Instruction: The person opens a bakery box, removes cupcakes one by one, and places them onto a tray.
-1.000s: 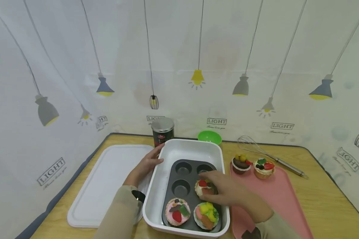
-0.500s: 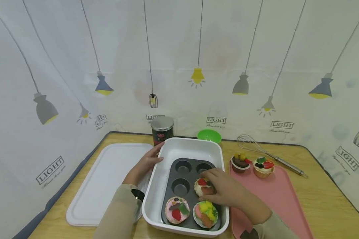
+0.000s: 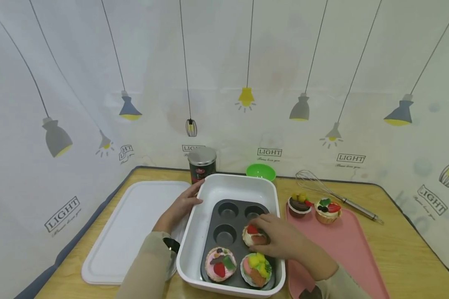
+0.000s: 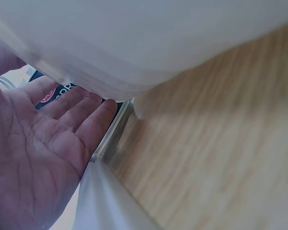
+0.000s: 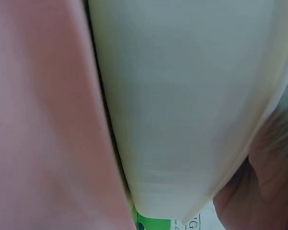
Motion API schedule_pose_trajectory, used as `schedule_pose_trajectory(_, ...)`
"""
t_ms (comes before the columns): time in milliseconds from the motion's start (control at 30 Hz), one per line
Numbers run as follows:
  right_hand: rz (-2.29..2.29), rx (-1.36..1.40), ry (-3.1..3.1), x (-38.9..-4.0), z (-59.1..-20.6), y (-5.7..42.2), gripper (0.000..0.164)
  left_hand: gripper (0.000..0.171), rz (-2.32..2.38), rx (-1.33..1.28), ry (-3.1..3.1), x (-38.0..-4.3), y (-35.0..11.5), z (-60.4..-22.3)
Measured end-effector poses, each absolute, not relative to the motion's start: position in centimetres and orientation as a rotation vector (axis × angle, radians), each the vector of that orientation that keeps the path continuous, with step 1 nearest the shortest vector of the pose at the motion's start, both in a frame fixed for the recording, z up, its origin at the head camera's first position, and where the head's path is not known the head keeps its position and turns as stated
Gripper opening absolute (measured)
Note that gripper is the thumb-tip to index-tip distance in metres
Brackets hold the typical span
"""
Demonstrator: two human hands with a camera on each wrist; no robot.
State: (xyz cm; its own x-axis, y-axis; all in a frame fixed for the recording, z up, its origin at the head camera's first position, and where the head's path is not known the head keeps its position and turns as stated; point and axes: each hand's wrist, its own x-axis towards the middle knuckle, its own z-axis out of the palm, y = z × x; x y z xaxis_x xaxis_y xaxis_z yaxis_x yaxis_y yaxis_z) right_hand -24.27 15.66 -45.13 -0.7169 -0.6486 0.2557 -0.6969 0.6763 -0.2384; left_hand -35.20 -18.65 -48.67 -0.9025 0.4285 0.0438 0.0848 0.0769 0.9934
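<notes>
The table (image 3: 400,245) is the work surface. The basin (image 3: 243,189) stands on it, just left of the tray (image 3: 331,241). Hold the basin steady: any shift would likely disturb its contents. The tin (image 3: 241,220) lies in the basin, toward the near end, and has three rows of two cups.

The left hand (image 3: 181,207) rests against the left wall of the basin, fingers extended outside it, thumb at the rim. Light, even pressure should suffice.

The right hand (image 3: 280,238) holds the cupcake (image 3: 252,237) in a narrow grip: fingers on the far side, thumb on the near side. The cupcake is at the right-hand cup of the middle row; whether its base is fully seated cannot be told. Align the case upright and central to the cup. Grip by the case wall; excess squeeze could deform the cream. The thumb lies just beside the yellow cupcake (image 3: 256,270) in the near row, so allow clearance. The pink cupcake (image 3: 220,264), to its left, is clear of the fingers.

The strawberry (image 3: 252,229) on the held cupcake is close to the fingers. Do not press on it.
</notes>
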Motion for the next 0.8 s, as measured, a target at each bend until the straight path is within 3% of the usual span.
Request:
schedule_pose_trajectory(267, 0.535, 1.237, -2.678, -24.62, -45.12, 16.02, 0.054, 0.072, 1.911, 0.483, 2.169, -34.77, -18.60, -48.46)
schedule_pose_trajectory(800, 0.508, 1.231, -2.660, -24.75, -45.47, 16.17, 0.055, 0.071, 1.894, 0.434, 2.198, -34.79, -18.33, -48.34)
